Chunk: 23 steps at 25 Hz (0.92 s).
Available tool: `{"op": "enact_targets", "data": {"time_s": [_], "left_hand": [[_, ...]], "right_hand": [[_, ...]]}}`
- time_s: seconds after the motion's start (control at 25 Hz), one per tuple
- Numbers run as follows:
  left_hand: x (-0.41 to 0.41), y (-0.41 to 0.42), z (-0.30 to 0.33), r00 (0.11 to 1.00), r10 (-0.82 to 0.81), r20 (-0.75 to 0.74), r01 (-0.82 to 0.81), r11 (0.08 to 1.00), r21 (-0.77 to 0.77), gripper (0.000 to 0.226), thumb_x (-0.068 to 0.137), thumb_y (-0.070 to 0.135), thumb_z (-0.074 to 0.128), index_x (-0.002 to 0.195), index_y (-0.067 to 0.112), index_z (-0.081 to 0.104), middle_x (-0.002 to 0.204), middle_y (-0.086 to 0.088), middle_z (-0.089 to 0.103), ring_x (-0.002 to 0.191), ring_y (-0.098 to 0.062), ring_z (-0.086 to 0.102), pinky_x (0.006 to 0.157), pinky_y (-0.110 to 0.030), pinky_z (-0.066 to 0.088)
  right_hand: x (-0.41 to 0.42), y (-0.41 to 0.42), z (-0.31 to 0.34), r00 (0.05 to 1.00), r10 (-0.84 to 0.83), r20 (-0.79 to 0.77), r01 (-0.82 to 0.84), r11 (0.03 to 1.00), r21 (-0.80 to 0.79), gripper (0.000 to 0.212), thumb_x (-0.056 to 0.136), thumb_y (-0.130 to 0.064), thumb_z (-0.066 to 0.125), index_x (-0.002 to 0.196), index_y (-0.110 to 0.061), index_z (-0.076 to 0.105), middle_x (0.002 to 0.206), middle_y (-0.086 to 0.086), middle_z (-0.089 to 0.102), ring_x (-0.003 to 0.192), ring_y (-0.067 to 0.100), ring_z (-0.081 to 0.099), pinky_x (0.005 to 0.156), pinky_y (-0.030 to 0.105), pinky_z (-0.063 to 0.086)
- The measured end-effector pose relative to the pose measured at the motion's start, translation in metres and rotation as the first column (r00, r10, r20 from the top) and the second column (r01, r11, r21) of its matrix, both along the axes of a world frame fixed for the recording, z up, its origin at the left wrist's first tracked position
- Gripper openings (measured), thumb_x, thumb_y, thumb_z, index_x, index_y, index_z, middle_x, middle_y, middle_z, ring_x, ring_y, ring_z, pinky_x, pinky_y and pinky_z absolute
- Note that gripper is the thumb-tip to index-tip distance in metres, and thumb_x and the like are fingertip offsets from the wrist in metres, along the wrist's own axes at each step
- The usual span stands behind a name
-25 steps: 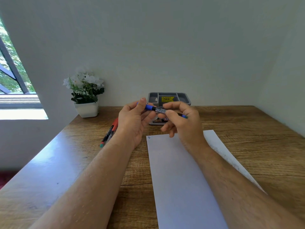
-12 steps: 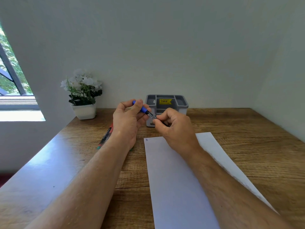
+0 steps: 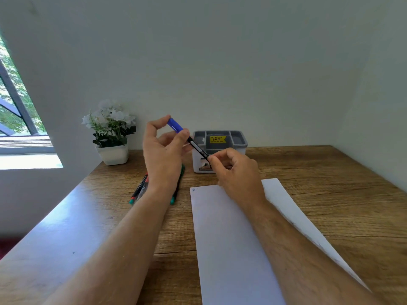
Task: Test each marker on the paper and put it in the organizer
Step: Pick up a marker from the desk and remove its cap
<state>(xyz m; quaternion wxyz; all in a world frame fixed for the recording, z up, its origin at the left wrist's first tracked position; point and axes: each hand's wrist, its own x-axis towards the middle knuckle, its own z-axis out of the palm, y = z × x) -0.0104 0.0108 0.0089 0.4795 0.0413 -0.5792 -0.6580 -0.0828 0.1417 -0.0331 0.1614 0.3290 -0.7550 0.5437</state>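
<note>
Two hands gripped one blue marker above the worktop, left hand pinching its cap, right hand its hidden lower end, before the organizer; raised steeper than a second earlier. Three markers lay partly behind the left wrist, beside one paper.

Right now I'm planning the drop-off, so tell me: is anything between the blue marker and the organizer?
Nothing visible blocks it. Both hands, left hand and right hand, hold the blue marker in the air just in front of the grey organizer, whose top compartments show open. The other markers lie on the table, off to the left.
</note>
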Motion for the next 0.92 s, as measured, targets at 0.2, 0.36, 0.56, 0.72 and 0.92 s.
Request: {"op": "enact_targets", "data": {"time_s": [0.2,0.36,0.56,0.72,0.92], "left_hand": [[-0.010,-0.003,0.029,0.951,0.237,-0.201,-0.294,0.895,-0.335,0.033,0.087,0.013,0.072,0.101,0.036,0.053,0.091,0.012,0.071,0.088,-0.013,0.072,0.080,-0.032,0.059],[-0.036,-0.018,0.040,0.935,0.342,-0.098,-0.352,0.850,-0.393,0.028,0.088,0.019,0.071,0.105,0.032,0.053,0.091,0.010,0.070,0.081,-0.004,0.071,0.070,-0.020,0.057],[-0.064,-0.031,0.024,0.853,0.488,0.184,-0.305,0.753,-0.583,0.035,0.086,0.024,0.074,0.115,0.026,0.053,0.087,0.009,0.068,0.072,-0.004,0.065,0.064,-0.022,0.050],[-0.079,-0.035,0.016,0.782,0.561,0.272,-0.242,0.675,-0.697,0.039,0.085,0.028,0.075,0.118,0.025,0.055,0.083,0.007,0.067,0.071,-0.009,0.064,0.068,-0.028,0.052],[-0.095,-0.039,0.012,0.671,0.606,0.427,-0.162,0.683,-0.713,0.072,0.082,0.047,0.073,0.143,0.022,0.043,0.110,-0.007,0.070,0.102,-0.024,0.066,0.088,-0.041,0.051]], "right_hand": [[-0.008,0.001,-0.003,0.992,-0.110,-0.065,0.114,0.992,0.061,0.011,0.094,-0.036,0.060,0.096,-0.027,0.065,0.079,-0.023,0.058,0.067,-0.010,0.056,0.057,0.003,0.040],[-0.009,-0.004,-0.006,0.993,-0.095,-0.075,0.101,0.992,0.080,0.012,0.095,-0.036,0.059,0.097,-0.026,0.065,0.083,-0.019,0.061,0.069,-0.002,0.060,0.062,0.009,0.048],[-0.011,-0.004,-0.007,0.994,-0.093,-0.065,0.099,0.990,0.100,0.009,0.093,-0.036,0.060,0.096,-0.029,0.065,0.080,-0.019,0.062,0.072,-0.003,0.061,0.061,0.012,0.050],[-0.013,-0.007,-0.009,0.996,-0.082,-0.044,0.087,0.988,0.127,0.010,0.093,-0.035,0.062,0.100,-0.028,0.065,0.080,-0.019,0.062,0.073,-0.002,0.062,0.063,0.015,0.052],[-0.014,-0.007,-0.009,0.996,-0.081,-0.031,0.084,0.988,0.132,0.010,0.092,-0.034,0.062,0.100,-0.028,0.064,0.080,-0.016,0.065,0.072,-0.001,0.062,0.063,0.014,0.051]]}}
